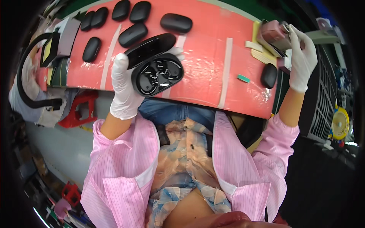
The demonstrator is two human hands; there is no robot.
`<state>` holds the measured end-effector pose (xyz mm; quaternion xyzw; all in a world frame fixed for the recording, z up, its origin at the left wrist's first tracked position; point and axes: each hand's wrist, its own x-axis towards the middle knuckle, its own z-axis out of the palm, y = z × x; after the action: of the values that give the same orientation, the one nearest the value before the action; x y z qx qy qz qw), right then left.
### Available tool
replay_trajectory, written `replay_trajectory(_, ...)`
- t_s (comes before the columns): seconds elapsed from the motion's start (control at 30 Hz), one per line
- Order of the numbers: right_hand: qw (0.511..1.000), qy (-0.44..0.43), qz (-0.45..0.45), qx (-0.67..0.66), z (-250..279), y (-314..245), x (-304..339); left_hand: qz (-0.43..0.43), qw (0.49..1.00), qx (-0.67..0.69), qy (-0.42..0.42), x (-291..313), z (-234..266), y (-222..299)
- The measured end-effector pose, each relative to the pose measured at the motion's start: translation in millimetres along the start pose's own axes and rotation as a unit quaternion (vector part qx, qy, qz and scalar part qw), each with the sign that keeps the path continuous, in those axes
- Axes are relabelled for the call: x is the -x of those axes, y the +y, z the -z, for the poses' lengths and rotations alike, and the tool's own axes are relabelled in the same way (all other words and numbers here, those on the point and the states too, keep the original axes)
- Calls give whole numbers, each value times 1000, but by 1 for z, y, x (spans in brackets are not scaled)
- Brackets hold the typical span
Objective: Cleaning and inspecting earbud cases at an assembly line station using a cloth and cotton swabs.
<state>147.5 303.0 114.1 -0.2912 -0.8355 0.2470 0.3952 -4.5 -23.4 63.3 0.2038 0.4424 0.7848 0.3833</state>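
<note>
My left hand point(125, 87), in a white glove, grips a glossy black earbud charging case point(159, 76) with its lid raised. Dark, shiny earbud-shaped forms show in its two hollows, though glare hides whether they are earbuds. White fingertips come out behind the case's far right side. My right hand point(303, 57), also gloved, reaches to the table's far right corner. Its fingertips come together at the metal top of a pinkish box-shaped container point(274, 34); whether something small is between them cannot be made out. A closed black case point(268, 76) lies just left of that wrist.
Several closed black cases point(176, 23) lie across the far left of the red-covered table point(205, 76). A small green piece point(243, 78) lies to the right. At left stand a grey box-shaped device point(68, 36), a black curved tube point(21, 76) and a red stool point(81, 108).
</note>
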Motion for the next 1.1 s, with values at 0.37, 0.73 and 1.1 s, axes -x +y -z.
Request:
replay_trajectory(0.37, 919, -184, 148, 317, 12, 66, -59, -35, 997, 48, -50, -8, 3, -11)
replay_trajectory(0.73, 895, -250, 346, -129, -68, -99, 82, -3, 998, -62, 21, -7, -18, -5)
replay_trajectory(1.1, 899, -297, 298, -120, -71, -103, 112, -12, 999, -25, -31, -5, -12, -9)
